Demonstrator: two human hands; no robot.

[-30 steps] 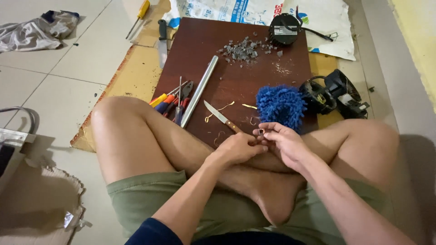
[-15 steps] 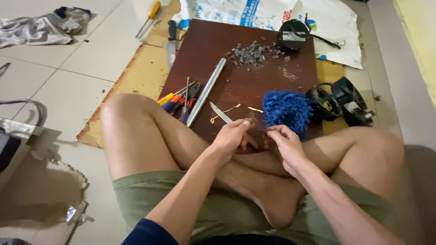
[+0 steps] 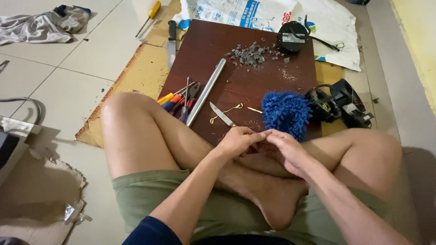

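Fingertips of both hands meet just above the crossed legs, at the near edge of the dark brown board (image 3: 272, 59). The left hand (image 3: 236, 141) is curled, its fingers drawn together toward the right hand (image 3: 286, 152), whose fingers are bent and pinched against them; whatever sits between them is too small to tell. A small knife (image 3: 221, 114) lies on the board with its handle end touching the left hand's knuckles. Just beyond the right hand lies a blue fluffy mop head (image 3: 286, 113). A metal tube (image 3: 206, 90) lies slantwise on the board, with screwdrivers and pliers (image 3: 179, 100) beside it.
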